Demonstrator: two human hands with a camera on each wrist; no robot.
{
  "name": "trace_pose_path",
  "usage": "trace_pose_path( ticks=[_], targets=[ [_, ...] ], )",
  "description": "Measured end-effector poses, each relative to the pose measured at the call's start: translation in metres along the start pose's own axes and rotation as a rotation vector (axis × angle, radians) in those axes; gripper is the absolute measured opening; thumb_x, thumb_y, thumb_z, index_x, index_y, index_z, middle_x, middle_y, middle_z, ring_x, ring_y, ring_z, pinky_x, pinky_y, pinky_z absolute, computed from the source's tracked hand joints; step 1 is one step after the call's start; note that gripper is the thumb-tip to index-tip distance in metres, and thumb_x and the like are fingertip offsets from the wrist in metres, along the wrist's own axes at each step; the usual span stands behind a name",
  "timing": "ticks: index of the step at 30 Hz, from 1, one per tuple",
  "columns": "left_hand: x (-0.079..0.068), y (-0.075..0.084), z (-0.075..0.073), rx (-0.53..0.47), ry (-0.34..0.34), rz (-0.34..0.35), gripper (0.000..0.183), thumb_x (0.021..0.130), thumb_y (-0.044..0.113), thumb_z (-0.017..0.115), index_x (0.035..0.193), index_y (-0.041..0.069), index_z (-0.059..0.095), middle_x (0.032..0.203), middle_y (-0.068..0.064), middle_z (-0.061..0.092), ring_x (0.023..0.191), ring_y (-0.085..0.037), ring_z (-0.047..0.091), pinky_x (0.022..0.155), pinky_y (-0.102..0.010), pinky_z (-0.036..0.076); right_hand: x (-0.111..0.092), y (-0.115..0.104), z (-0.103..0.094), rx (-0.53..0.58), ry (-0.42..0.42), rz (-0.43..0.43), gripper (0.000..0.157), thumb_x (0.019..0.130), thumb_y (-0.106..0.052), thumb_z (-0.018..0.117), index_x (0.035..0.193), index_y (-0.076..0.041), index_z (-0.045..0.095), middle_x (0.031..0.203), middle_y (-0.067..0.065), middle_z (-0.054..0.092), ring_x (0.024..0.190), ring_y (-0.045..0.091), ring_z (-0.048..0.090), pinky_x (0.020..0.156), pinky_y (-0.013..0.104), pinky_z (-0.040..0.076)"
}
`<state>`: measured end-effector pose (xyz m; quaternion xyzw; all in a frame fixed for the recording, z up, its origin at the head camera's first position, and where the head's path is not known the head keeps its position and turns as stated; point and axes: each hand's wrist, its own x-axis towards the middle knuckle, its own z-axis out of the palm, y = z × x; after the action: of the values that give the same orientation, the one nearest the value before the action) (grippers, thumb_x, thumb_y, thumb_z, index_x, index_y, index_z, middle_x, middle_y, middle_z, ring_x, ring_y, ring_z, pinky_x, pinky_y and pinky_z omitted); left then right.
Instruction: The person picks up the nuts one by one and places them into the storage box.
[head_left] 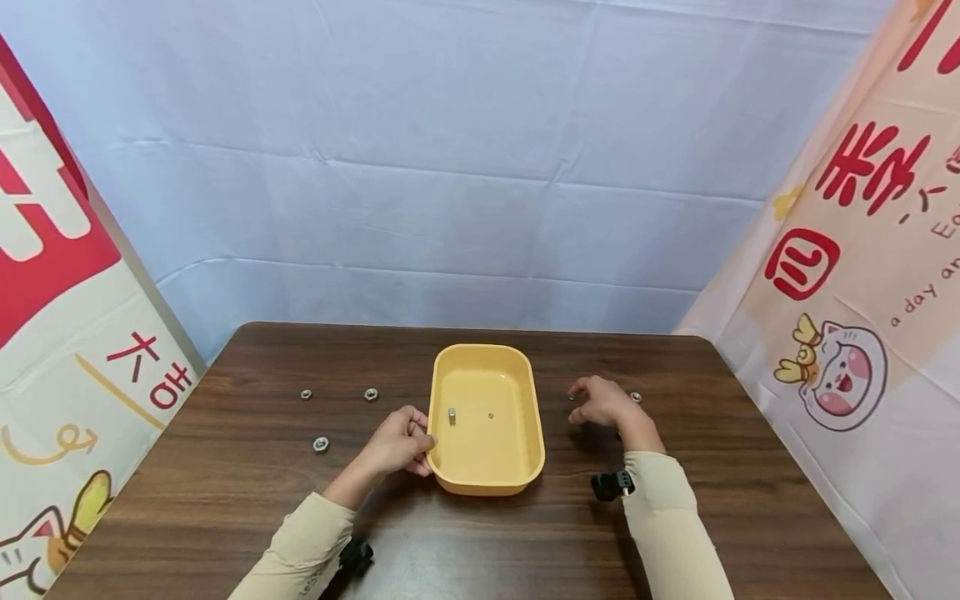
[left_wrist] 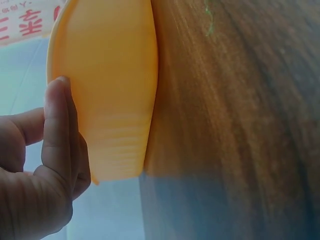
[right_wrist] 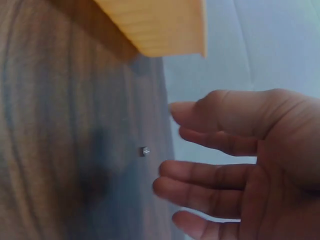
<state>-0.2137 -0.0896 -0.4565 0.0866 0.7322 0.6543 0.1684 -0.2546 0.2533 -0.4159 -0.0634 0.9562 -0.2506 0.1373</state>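
Observation:
A yellow plastic tray (head_left: 487, 490) sits on the table, and my left hand (head_left: 401, 440) grips its left rim, thumb over the edge. In the left wrist view, the fingers (left_wrist: 56, 135) lie along the tray's outer wall (left_wrist: 110, 90). Inside the tray are a small upright metal piece (head_left: 452, 416) and a tiny nut (head_left: 491, 416). To the right of the tray, my right hand (head_left: 606, 402) hovers over the table, fingers loosely spread and holding nothing. Near its fingertips lies a small metal nut (right_wrist: 144, 151).
Several metal nuts lie about: a small one (head_left: 306, 394), a larger one (head_left: 371, 394) and a big one (head_left: 321, 445) on the left. Another nut (head_left: 636, 397) is beyond my right wrist. A pale cloth (head_left: 465, 208) hangs behind the wooden table (head_left: 495, 550).

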Motion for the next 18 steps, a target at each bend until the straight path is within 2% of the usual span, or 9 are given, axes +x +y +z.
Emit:
trace_pose_path(
  ticks=[4,7,11,14,18],
  targets=[
    [0.000,0.000,0.001,-0.001,0.009,-0.005,0.025,0.084,-0.007,0.055,0.103,-0.013,0.040,0.069,-0.016,0.054,0.046,-0.016,0.057,0.044,-0.029,0.053,0.005,0.011,0.007,0.038,0.071,0.003,0.032,0.079,-0.008,0.068,0.108,0.003,0.060,0.100,0.016,0.061,0.085,0.028,0.057,0.070,0.042,0.048],
    [-0.001,0.000,0.001,-0.005,0.012,-0.005,0.025,0.084,-0.007,0.055,0.103,-0.013,0.039,0.070,-0.017,0.054,0.046,-0.016,0.057,0.044,-0.029,0.053,0.010,0.017,0.013,0.090,0.115,0.037,0.027,0.079,-0.009,0.068,0.103,0.002,0.061,0.086,0.010,0.062,0.075,0.024,0.057,0.065,0.037,0.048],
    [0.000,0.000,0.001,-0.014,0.006,-0.004,0.026,0.085,-0.007,0.055,0.104,-0.013,0.039,0.070,-0.017,0.054,0.046,-0.016,0.057,0.044,-0.029,0.052,0.014,0.023,0.020,0.285,0.138,0.126,0.024,0.083,-0.008,0.066,0.102,0.003,0.058,0.072,0.009,0.060,0.065,0.021,0.057,0.054,0.031,0.048],
    [-0.001,0.000,0.001,-0.018,0.004,-0.005,0.026,0.085,-0.006,0.055,0.104,-0.012,0.039,0.071,-0.017,0.054,0.046,-0.016,0.057,0.044,-0.029,0.052,0.017,0.028,0.024,0.399,0.155,0.167,0.023,0.084,-0.007,0.066,0.103,0.003,0.056,0.073,0.010,0.060,0.064,0.021,0.059,0.051,0.029,0.048],
    [-0.002,0.002,0.001,-0.017,0.007,-0.012,0.027,0.084,-0.006,0.056,0.104,-0.012,0.039,0.071,-0.019,0.054,0.046,-0.017,0.057,0.044,-0.029,0.052,0.020,0.034,0.025,0.437,0.153,0.174,0.023,0.085,-0.007,0.065,0.104,0.003,0.056,0.079,0.010,0.061,0.068,0.021,0.060,0.053,0.031,0.050]
  ],
)
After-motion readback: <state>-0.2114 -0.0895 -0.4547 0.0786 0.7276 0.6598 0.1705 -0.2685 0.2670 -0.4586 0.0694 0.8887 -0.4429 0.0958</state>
